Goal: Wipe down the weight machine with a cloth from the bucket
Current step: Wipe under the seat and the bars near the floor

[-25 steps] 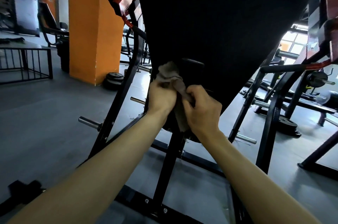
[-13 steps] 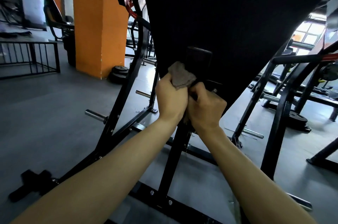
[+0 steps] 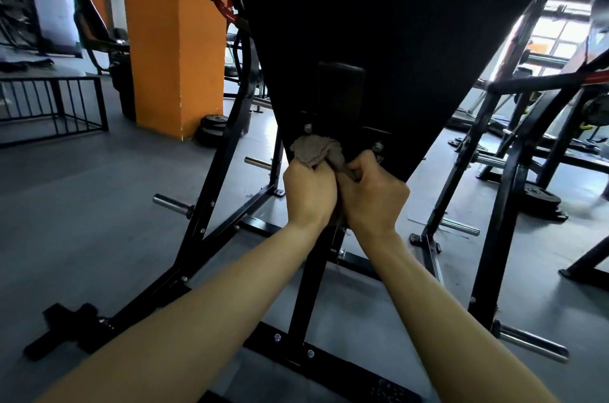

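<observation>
Left hand point(image 3: 309, 193): gripped the brown cloth point(image 3: 316, 152).
Right hand point(image 3: 374, 196): gripped the same cloth.
Cloth: touched the machine's black pad point(image 3: 395, 23).

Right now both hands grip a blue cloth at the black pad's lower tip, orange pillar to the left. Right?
No: the cloth is grey-brown, not blue, per the head view. The left hand and right hand grip it at the black pad's lower tip, orange pillar to the left.

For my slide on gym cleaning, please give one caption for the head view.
Left hand and right hand grip a brown cloth at the lower tip of the black machine panel.
</observation>
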A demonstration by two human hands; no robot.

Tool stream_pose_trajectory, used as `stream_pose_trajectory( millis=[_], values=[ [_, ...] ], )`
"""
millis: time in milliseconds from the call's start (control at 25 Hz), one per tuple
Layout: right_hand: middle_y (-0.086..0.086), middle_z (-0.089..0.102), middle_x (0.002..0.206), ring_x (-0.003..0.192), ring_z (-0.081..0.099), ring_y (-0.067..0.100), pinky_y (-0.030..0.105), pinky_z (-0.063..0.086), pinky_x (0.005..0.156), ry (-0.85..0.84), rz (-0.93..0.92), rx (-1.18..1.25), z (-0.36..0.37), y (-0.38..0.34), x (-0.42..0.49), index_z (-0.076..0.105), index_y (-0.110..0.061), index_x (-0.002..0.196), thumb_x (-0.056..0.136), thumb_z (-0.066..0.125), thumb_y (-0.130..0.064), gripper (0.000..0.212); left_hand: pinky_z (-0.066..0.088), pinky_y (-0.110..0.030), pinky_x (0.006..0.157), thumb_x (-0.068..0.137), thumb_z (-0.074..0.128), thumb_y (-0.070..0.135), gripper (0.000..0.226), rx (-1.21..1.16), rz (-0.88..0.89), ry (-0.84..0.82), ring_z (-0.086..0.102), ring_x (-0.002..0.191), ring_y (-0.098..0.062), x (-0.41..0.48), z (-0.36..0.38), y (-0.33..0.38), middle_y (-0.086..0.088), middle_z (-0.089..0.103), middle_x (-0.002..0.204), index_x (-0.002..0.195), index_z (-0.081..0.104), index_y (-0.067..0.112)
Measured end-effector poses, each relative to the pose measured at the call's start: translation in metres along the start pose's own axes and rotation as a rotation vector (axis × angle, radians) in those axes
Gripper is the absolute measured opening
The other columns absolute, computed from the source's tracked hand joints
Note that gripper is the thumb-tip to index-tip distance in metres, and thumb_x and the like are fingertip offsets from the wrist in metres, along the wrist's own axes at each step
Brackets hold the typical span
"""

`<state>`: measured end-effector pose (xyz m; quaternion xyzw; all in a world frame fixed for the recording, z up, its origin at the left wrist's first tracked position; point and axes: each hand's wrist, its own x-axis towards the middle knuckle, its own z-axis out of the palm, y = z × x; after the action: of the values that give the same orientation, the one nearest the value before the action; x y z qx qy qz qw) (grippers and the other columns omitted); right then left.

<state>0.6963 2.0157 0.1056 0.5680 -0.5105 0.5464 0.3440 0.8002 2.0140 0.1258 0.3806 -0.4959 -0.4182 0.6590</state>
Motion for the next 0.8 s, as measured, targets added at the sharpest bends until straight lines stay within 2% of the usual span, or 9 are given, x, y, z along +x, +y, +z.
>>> stream_pose_trajectory(
  millis=[120, 200, 320, 400, 480, 640, 720, 800],
  values=[
    [-0.006, 0.058, 0.057, 0.051, 0.055, 0.014, 0.035, 0.041, 0.047, 0.008, 0.052, 0.088, -0.005, -0.004, 0.008, 0.06, -0.016, 0.073, 0.087, 0.076, -0.032, 0.027, 0.045, -0.014, 0.07, 0.096, 0.045, 0.0, 0.031, -0.149, 0.105, 0.014, 0.06, 0.075, -0.001, -0.009, 0.001, 0.009, 0.013, 0.065, 0.079, 0.083, 0.063, 0.022],
    [-0.007, 0.059, 0.058, 0.053, 0.056, 0.013, 0.035, 0.043, 0.05, -0.01, 0.101, 0.099, -0.005, -0.005, 0.011, 0.061, -0.017, 0.075, 0.086, 0.075, -0.033, 0.024, 0.05, -0.019, 0.077, 0.097, 0.044, 0.005, 0.028, -0.142, 0.111, 0.007, 0.064, 0.085, -0.006, -0.01, 0.005, 0.006, 0.006, 0.068, 0.089, 0.087, 0.063, 0.023],
    [-0.011, 0.058, 0.061, 0.061, 0.061, 0.015, 0.032, 0.043, 0.059, -0.201, 0.331, 0.025, 0.004, 0.001, -0.005, 0.062, -0.021, 0.079, 0.085, 0.073, -0.042, 0.024, 0.049, -0.027, 0.075, 0.099, 0.041, 0.012, 0.025, 0.034, -0.046, -0.058, 0.064, 0.088, -0.015, 0.0, 0.005, -0.019, 0.001, 0.068, 0.091, 0.093, 0.064, 0.018],
    [-0.011, 0.057, 0.058, 0.061, 0.062, 0.015, 0.029, 0.041, 0.06, -0.272, 0.453, 0.007, 0.007, 0.003, -0.016, 0.063, -0.022, 0.078, 0.087, 0.072, -0.048, 0.029, 0.046, -0.029, 0.075, 0.099, 0.039, 0.015, 0.027, 0.092, -0.153, -0.144, 0.064, 0.089, -0.018, 0.006, 0.004, -0.031, -0.002, 0.069, 0.092, 0.095, 0.065, 0.012],
    [-0.01, 0.056, 0.054, 0.056, 0.059, 0.012, 0.028, 0.041, 0.058, -0.213, 0.453, 0.037, 0.007, -0.002, -0.014, 0.063, -0.021, 0.074, 0.087, 0.073, -0.05, 0.033, 0.047, -0.03, 0.078, 0.095, 0.038, 0.015, 0.027, 0.013, -0.131, -0.146, 0.065, 0.087, -0.018, 0.011, 0.004, -0.03, -0.006, 0.07, 0.092, 0.093, 0.064, 0.009],
    [-0.011, 0.056, 0.053, 0.053, 0.057, 0.007, 0.023, 0.042, 0.056, -0.139, 0.419, 0.11, 0.009, -0.01, -0.002, 0.066, -0.022, 0.073, 0.085, 0.075, -0.048, 0.03, 0.048, -0.025, 0.073, 0.099, 0.039, 0.013, 0.024, -0.046, -0.042, -0.043, 0.062, 0.081, -0.014, 0.015, 0.004, -0.015, 0.001, 0.066, 0.085, 0.086, 0.059, 0.016],
    [-0.011, 0.059, 0.057, 0.057, 0.059, 0.008, 0.027, 0.045, 0.059, -0.189, 0.463, 0.063, 0.013, -0.001, -0.009, 0.067, -0.023, 0.075, 0.085, 0.074, -0.052, 0.031, 0.049, -0.025, 0.079, 0.101, 0.038, 0.016, 0.024, 0.038, -0.085, -0.102, 0.063, 0.092, -0.015, 0.018, 0.004, -0.028, -0.001, 0.068, 0.098, 0.098, 0.062, 0.015],
    [-0.009, 0.065, 0.064, 0.066, 0.065, 0.016, 0.029, 0.047, 0.063, -0.293, 0.558, -0.006, 0.02, 0.016, -0.021, 0.069, -0.023, 0.078, 0.083, 0.075, -0.056, 0.034, 0.05, -0.035, 0.097, 0.098, 0.037, 0.025, 0.035, 0.158, -0.216, -0.228, 0.063, 0.108, -0.023, 0.026, 0.003, -0.05, -0.008, 0.068, 0.117, 0.117, 0.063, 0.013]
  ],
)
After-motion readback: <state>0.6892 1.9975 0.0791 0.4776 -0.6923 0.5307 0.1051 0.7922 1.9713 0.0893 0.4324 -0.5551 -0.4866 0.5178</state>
